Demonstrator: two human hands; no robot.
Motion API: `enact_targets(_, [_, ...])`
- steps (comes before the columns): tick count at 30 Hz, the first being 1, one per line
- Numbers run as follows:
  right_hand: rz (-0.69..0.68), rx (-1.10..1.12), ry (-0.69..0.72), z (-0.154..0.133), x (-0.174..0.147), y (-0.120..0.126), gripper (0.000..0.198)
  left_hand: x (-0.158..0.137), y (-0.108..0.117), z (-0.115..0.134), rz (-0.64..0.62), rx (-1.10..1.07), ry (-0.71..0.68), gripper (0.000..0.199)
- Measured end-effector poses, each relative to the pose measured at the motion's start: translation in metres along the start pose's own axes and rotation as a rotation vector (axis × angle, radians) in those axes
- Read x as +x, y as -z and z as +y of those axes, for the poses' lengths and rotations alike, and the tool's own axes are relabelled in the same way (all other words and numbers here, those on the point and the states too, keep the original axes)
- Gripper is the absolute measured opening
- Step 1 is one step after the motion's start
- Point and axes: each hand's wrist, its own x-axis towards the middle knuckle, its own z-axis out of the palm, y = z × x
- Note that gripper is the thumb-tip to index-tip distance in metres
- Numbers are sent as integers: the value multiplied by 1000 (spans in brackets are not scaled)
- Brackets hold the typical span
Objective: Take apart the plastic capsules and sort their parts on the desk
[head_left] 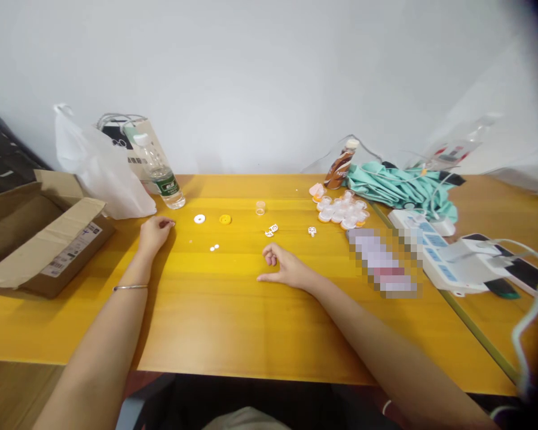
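On the left of the table, my left hand [154, 234] has its fingertips pinched on something small and whitish, too small to name. My right hand [287, 267] rests near the middle with its thumb apart from loosely curled fingers and nothing in between. Just beyond it lie small white cut-out pieces [272, 229], and a similar white piece [312, 230] is to their right. Between the hands are a white ring-like disc [199, 219], a yellow round part [225, 220], small white dots [214, 248] and a small clear cup [260, 208].
An open cardboard box [72, 257], a white plastic bag [101, 173] and a water bottle [167, 182] stand at left. To the right are clear flower-shaped containers [343, 210], a brown bottle [341, 166], a folded green umbrella [399, 190] and a power strip [430, 251] with cables.
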Motion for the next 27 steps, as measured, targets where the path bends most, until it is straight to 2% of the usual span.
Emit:
enact_targets(9, [9,-5,4,-1,0,1,47,-1,-5,3,-21,-34,-36,29])
enact_targets(13, [2,0,7,-1,0,1,46,-3,4,1,-114,60,-103,23])
enact_targets(17, [-3,-12,6,1,0,0,46,-5,12,2,-178,75,-111,21])
enact_targets(24, [-20,-29,29,2,0,0,43,-7,14,5,-162,60,-96,24])
enact_targets(27, [-24,-20,31,2,0,0,42,-9,15,10,-85,59,-115,24])
